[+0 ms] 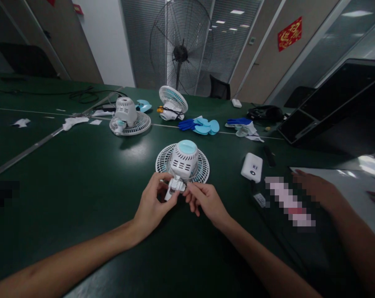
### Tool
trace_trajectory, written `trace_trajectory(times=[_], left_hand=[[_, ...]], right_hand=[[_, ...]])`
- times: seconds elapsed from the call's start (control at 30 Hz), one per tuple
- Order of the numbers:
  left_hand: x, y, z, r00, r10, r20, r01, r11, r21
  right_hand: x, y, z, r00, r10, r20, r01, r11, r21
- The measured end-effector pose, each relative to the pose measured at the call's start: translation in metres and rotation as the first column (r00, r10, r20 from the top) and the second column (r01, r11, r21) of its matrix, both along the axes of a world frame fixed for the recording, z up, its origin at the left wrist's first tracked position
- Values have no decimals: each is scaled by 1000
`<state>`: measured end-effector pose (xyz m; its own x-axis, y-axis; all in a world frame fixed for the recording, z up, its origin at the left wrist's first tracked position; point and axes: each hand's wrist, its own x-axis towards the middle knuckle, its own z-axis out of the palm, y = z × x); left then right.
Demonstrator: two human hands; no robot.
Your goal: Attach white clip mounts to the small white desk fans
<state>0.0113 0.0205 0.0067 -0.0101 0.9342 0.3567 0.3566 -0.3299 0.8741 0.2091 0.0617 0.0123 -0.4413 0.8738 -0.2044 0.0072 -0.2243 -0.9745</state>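
Note:
A small white fan (182, 163) lies face down on the green table, its grille (202, 165) flat and its motor housing with a light-blue cap pointing up. At its near side sticks out a white clip (175, 185). My left hand (154, 198) is closed around that clip, thumb at the front and fingers behind. My right hand (205, 200) pinches at the clip's right side, close to the grille's near edge. What sits between the right fingertips is too small to make out.
Another face-down fan (125, 114) stands back left, and a tilted fan (173, 103) further back. Light-blue fan blades (207, 126) and blue gloves (187, 124) lie behind. On the right are a white power bank (252, 167) and another person's hand (314, 186) on a whiteboard (357, 194).

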Motion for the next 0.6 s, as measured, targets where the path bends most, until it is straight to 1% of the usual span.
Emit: trace_trajectory(times=[0.07,0.17,0.2,0.27,0.37,0.47,0.5,0.53,0.6], left_hand=[[-8,2,7,988,-44,-146,48,999,23],[-23,7,17,912,-95,-399,124,991,49],[-30,8,20,890,-98,-444,134,990,49],[-45,10,24,868,-96,-487,131,991,40],[-76,3,29,854,-55,-517,95,994,51],[-113,-18,34,838,85,-539,-28,993,113],[-127,-27,35,823,149,-549,-98,988,122],[-142,-36,35,798,218,-562,-199,975,96],[-176,-50,35,746,320,-584,-384,923,17]], right_hand=[[2,-1,-1,999,-3,53,-1,997,72],[2,-2,-3,995,4,102,-16,993,113],[2,-3,-4,993,6,118,-20,993,118],[2,-4,-5,989,20,144,-40,990,138],[3,-7,-7,982,48,182,-86,974,209],[5,-9,-6,977,37,209,-91,963,254],[5,-9,-6,978,30,209,-83,964,252],[5,-8,-5,978,24,206,-75,967,244],[5,-8,-4,979,21,204,-69,971,230]])
